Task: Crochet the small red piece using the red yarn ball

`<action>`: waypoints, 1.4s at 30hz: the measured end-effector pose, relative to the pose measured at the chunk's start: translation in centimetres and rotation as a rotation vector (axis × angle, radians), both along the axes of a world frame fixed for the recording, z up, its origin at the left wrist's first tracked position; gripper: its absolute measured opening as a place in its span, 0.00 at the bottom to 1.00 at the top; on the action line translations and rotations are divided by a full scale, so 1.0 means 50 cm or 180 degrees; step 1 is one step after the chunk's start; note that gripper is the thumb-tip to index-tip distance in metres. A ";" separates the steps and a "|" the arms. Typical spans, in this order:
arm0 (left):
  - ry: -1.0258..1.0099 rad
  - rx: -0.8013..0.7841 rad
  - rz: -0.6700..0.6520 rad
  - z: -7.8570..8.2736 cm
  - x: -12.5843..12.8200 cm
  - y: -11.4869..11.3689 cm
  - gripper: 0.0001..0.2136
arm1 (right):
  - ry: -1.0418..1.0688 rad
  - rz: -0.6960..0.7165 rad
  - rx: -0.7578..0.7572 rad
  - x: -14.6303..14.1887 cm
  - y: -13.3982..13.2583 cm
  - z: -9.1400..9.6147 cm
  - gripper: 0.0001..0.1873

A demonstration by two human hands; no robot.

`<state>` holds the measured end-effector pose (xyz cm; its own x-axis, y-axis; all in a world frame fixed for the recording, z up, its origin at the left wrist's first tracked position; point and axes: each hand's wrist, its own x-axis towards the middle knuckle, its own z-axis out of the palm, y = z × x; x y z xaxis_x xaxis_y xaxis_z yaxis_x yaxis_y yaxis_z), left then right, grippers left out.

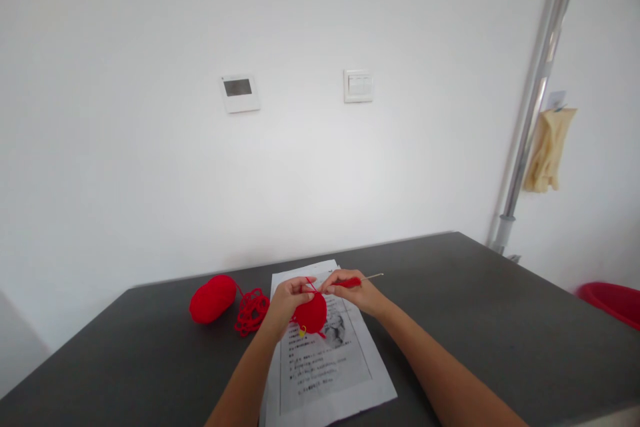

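Observation:
My left hand pinches the upper left edge of a round red crochet piece. A small yellow stitch marker hangs at the piece's lower edge. In my right hand lies a crochet hook with a red handle, its thin metal shaft pointing right, away from the piece. My right thumb and forefinger are pressed together close to the top of the piece, where a strand of red yarn runs between the two hands. Whether those fingertips pinch the strand I cannot tell.
Printed sheets of paper lie under my hands on the dark table. A red yarn ball and a loose heap of yarn sit to the left. Behind the table rises a white wall; a red rounded object stands at right.

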<state>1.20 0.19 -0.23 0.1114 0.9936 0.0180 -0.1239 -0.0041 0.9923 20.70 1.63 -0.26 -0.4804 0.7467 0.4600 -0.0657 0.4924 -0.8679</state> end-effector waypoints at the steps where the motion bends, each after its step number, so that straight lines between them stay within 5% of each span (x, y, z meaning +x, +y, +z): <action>1: 0.0020 0.0013 0.0007 0.000 0.000 0.000 0.16 | -0.0037 -0.0020 0.0042 0.000 -0.001 0.001 0.14; 16: 0.0291 0.0323 0.0380 -0.008 0.005 0.008 0.14 | -0.0719 -0.0432 0.1223 -0.021 -0.017 -0.007 0.08; 27: 0.0678 0.0284 0.0702 -0.044 0.001 0.033 0.08 | -0.1401 -0.0688 0.2285 -0.061 -0.021 -0.045 0.10; 42: 0.0193 -0.0137 0.0262 -0.045 -0.005 0.030 0.16 | -0.1140 -0.0871 0.2350 -0.060 -0.008 -0.074 0.10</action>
<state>0.94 1.68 -2.46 0.0289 0.9992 -0.0293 -0.0647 0.0311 0.9974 17.71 1.25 -3.95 -0.5361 0.4269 0.7282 0.3537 0.8969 -0.2655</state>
